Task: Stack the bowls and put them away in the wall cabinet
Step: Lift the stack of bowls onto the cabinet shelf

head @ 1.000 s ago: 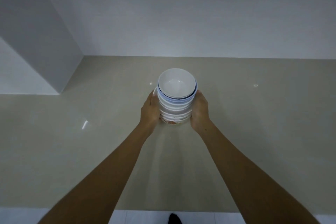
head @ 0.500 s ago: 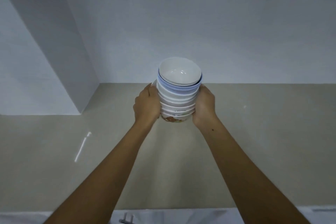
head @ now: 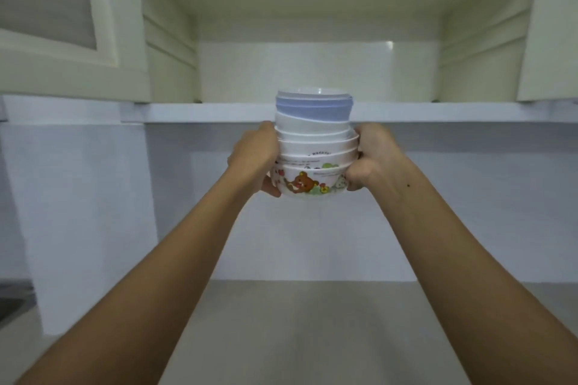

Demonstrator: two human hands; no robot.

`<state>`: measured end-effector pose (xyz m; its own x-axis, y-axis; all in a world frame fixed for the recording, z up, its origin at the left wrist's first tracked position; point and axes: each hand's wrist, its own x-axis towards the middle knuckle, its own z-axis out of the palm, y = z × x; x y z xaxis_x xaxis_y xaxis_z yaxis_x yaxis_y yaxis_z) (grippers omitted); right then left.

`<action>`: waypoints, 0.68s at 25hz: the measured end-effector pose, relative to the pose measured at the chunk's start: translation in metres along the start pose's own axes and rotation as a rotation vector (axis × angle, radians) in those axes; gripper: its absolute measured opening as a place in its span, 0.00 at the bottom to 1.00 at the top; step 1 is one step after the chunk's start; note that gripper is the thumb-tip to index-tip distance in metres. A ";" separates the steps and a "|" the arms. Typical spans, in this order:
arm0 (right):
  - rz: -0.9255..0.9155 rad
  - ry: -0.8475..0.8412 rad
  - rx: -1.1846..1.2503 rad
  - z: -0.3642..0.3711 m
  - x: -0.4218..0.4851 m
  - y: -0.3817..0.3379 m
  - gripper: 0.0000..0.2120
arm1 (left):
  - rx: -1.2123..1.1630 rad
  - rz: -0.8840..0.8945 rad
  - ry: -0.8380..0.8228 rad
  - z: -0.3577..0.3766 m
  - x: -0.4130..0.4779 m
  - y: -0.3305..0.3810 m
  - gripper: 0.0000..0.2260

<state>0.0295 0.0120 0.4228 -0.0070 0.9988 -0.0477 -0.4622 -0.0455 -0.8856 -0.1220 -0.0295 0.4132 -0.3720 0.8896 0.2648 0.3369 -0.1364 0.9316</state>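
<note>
- Head view: the fingers of both hands are hidden behind the stack of bowls (head: 314,147), and the far side of the stack cannot be seen.
- The cabinet door (head: 59,19) at the left is cut off by the frame edge; the small print on the lower bowls is too blurred to be read.
- The wall cabinet (head: 312,9) is seen open, and its visible compartment holds nothing; the shelf floor itself is hidden behind the front edge.
- The bowls are nested one inside another, a bear-printed bowl (head: 308,184) lowest and a pale blue one near the top; the exact count is hard to make out, perhaps seven.
- The stack is held upright, long axis vertical, openings upward, in the air above the counter (head: 312,337), its top level with the cabinet's lower edge.
- The stack is clasped by the left hand (head: 255,162) and the right hand (head: 373,155) from opposite sides.
</note>
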 end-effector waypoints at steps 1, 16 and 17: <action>-0.004 0.014 -0.014 0.008 -0.004 -0.012 0.10 | -0.006 0.016 -0.009 -0.007 0.003 0.015 0.20; -0.113 0.055 -0.093 0.077 0.043 -0.144 0.12 | 0.109 0.233 -0.185 -0.020 0.106 0.144 0.15; -0.127 0.064 -0.096 0.079 0.054 -0.148 0.13 | 0.119 0.226 -0.187 -0.016 0.117 0.146 0.15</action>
<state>0.0273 0.0736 0.5877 0.1045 0.9937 0.0409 -0.3693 0.0770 -0.9261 -0.1301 0.0482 0.5839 -0.1139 0.9088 0.4013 0.4958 -0.2980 0.8157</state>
